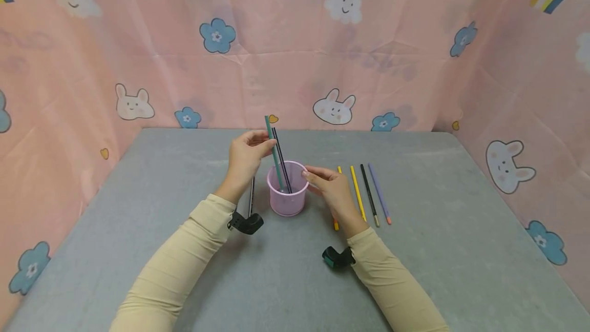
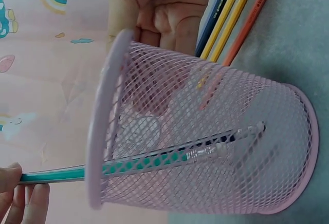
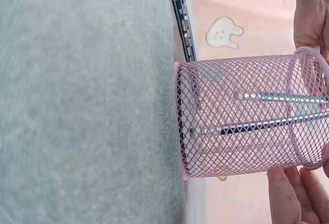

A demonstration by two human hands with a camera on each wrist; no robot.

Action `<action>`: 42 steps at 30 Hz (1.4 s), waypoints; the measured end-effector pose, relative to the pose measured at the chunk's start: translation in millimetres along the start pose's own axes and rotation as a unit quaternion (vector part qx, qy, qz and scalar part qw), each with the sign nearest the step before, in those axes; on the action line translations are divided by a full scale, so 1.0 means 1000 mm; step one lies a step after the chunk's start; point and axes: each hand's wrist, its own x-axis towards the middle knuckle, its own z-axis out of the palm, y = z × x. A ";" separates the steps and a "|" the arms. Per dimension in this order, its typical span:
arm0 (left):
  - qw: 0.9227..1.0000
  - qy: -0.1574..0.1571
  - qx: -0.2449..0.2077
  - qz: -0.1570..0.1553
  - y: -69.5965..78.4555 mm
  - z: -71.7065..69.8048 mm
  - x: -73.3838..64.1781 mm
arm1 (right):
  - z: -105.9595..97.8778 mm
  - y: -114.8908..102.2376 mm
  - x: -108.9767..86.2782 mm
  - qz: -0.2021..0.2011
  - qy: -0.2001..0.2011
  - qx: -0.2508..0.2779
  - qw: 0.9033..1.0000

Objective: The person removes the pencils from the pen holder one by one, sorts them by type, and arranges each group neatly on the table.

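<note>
A pink mesh pencil cup (image 1: 288,204) stands upright on the grey table. My left hand (image 1: 246,159) pinches the upper part of a green pencil (image 1: 275,157) between thumb and fingers. The pencil's eraser end is down inside the cup, seen through the mesh in the left wrist view. Beside it, a dark striped pencil (image 3: 247,127) leans in the cup with its eraser end low. On the cup's right side, my right hand (image 1: 335,188) holds the rim, thumb at the edge and fingers against the outer wall.
Right of the cup lie a yellow pencil (image 1: 355,184), a black pencil (image 1: 367,188), a purple pencil (image 1: 379,192) and an orange pencil (image 2: 249,21), partly behind my right hand. Another dark pencil (image 1: 251,199) lies left of the cup. A pink printed curtain (image 1: 276,76) hangs behind the table.
</note>
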 end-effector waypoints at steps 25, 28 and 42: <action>0.998 0.000 -0.008 0.067 0.040 -0.023 -0.002 | -0.001 0.002 0.001 0.002 0.004 -0.016 1.000; 0.997 0.001 -0.013 0.070 0.044 -0.027 -0.004 | -0.001 0.003 0.001 0.002 0.004 -0.013 1.000; 0.998 0.006 0.016 0.063 0.045 -0.054 -0.005 | -0.001 0.002 -0.001 -0.002 0.001 -0.018 1.000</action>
